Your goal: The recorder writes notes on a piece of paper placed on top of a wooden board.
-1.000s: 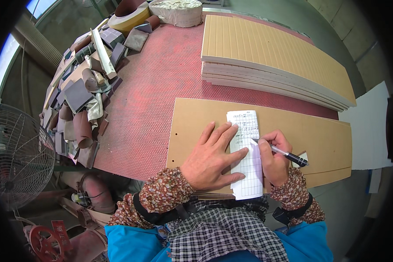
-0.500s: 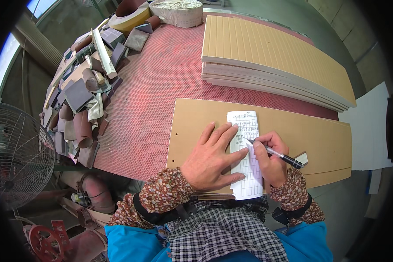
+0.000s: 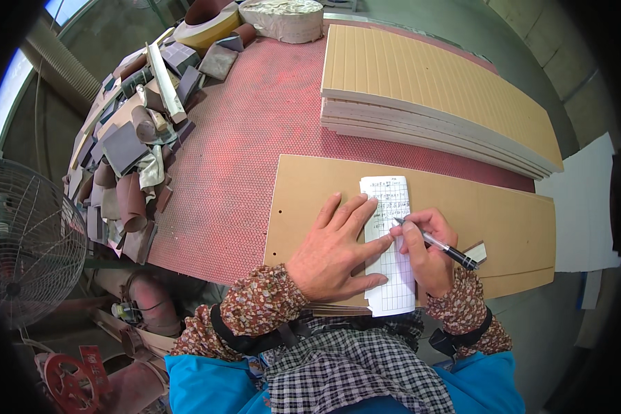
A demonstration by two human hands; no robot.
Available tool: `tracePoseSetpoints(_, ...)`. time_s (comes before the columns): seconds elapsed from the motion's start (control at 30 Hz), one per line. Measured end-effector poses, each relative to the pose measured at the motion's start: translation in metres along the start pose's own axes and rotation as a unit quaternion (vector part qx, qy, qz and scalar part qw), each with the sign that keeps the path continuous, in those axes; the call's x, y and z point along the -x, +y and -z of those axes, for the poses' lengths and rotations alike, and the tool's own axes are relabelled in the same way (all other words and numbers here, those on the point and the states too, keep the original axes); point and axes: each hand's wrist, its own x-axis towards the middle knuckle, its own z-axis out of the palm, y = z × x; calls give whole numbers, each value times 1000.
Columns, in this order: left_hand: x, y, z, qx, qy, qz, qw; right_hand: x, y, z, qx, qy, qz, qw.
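Fingers of your left hand (image 3: 334,255) are lying spread and flat, pinning the slip (image 3: 390,248) to the board (image 3: 504,221), while the fingers of your right hand (image 3: 428,252) are closing together around the pen (image 3: 438,243), its tip touching the slip about a third of the way down. You are filling in that slip: judging by the marks, the top rows are already carrying writing, and the gridded rows below the pen tip are showing blank, so most of the sheet looks left to do. The slip is thin white paper, long and narrow, ruled into small squares, lying on the near middle of the board with its lower end hanging off the near edge. The board is smooth, flat tan fibreboard, a long rectangle with small holes near its left edge. Beyond the board, a stack (image 3: 435,103) of grooved pale panels is resting on the red mat (image 3: 255,152), whose surface is showing a fine dotted texture. Left of the board, curled and flat sandpaper scraps (image 3: 134,152) are piling up at the mat's edge, and a wire-caged fan (image 3: 27,241) is standing further left, off the mat.
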Motion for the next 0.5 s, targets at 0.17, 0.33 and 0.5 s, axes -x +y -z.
tracePoseSetpoints(0.17, 0, -1, 0, -5, -5, -2, 1000, 0, 1, -1, -5, 5, 2, 1000)
tracePoseSetpoints(0.33, 1, -1, -1, -6, 0, -1, 1000, 0, 1, -2, -1, 0, 16, 1000)
tracePoseSetpoints(0.5, 1, -2, -2, -1, 5, -6, 1000, 1, 0, -2, 0, 6, -9, 1000)
